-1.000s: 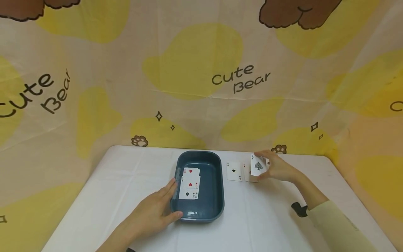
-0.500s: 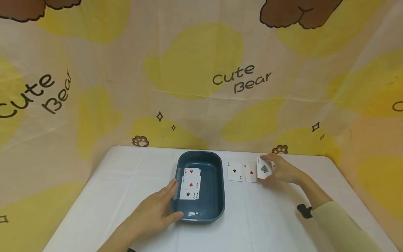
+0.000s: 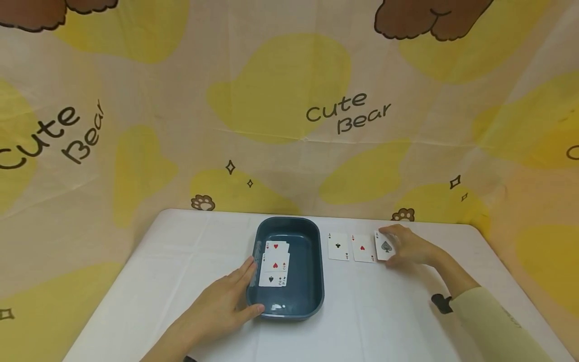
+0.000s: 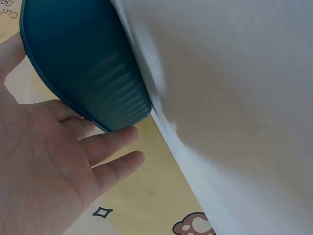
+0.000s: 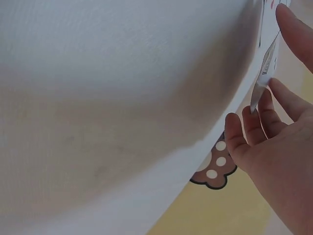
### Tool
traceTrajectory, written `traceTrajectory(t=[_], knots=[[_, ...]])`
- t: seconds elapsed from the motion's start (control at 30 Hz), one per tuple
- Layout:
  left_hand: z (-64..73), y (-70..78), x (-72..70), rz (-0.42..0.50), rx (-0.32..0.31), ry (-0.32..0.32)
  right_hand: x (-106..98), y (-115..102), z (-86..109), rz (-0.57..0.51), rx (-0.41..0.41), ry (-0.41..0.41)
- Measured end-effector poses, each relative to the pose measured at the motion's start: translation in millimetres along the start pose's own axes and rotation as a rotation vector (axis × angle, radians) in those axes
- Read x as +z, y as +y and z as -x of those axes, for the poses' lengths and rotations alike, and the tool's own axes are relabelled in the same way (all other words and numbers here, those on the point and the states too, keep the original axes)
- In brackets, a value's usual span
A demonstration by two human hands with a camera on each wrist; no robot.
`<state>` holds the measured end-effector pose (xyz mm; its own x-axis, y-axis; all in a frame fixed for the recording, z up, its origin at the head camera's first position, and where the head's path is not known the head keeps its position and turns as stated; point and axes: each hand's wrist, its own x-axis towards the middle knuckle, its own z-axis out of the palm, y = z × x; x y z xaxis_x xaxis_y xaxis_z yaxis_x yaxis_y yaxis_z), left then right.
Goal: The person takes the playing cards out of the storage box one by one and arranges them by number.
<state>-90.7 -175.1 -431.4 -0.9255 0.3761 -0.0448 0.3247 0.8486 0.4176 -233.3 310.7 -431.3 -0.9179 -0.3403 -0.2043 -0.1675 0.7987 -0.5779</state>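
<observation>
My right hand (image 3: 409,247) pinches an ace of spades (image 3: 386,247) between thumb and fingers, low over the table. In the right wrist view that card (image 5: 264,74) appears nearly edge-on. To its left lie an ace of hearts (image 3: 363,248) and an ace of clubs (image 3: 338,246), face up in a row. My left hand (image 3: 216,307) rests against the left side of a dark blue tray (image 3: 306,281), fingers mostly straight at its rim. Inside the tray, overlapping cards show a two of hearts (image 3: 276,255) and part of a spade card (image 3: 271,279) below it.
A white cloth (image 3: 362,317) covers the table. Behind it hangs a yellow and beige printed curtain (image 3: 280,166), close to the table's back edge.
My right hand has moved right and lowered the ace of spades, uncovering the ace of hearts it overlapped before. My left hand and the tray stay put.
</observation>
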Motion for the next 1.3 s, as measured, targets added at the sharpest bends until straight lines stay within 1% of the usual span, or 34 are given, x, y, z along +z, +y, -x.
traceTrajectory(t=[0.23, 0.63, 0.73, 0.97, 1.17, 1.3], knots=[[0.3, 0.1, -0.6, -0.005, 0.014, 0.006, 2, 9, -1.4, 0.019, -0.016, -0.025], [1.1, 0.1, -1.8, -0.010, 0.025, 0.002, 5, 12, -6.1, 0.045, 0.017, -0.036], [0.9, 0.3, -2.1, -0.007, 0.018, 0.001, 4, 12, -8.2, 0.058, 0.014, -0.036], [0.5, 0.9, -2.2, -0.008, -0.001, 0.001, 3, 11, -11.6, 0.091, -0.023, -0.044], [0.2, 0.7, -1.5, -0.013, 0.007, -0.001, 4, 10, -11.9, 0.078, -0.006, -0.052], [0.1, 0.8, -1.5, -0.010, -0.002, -0.007, 4, 9, -11.7, 0.063, -0.005, -0.049]])
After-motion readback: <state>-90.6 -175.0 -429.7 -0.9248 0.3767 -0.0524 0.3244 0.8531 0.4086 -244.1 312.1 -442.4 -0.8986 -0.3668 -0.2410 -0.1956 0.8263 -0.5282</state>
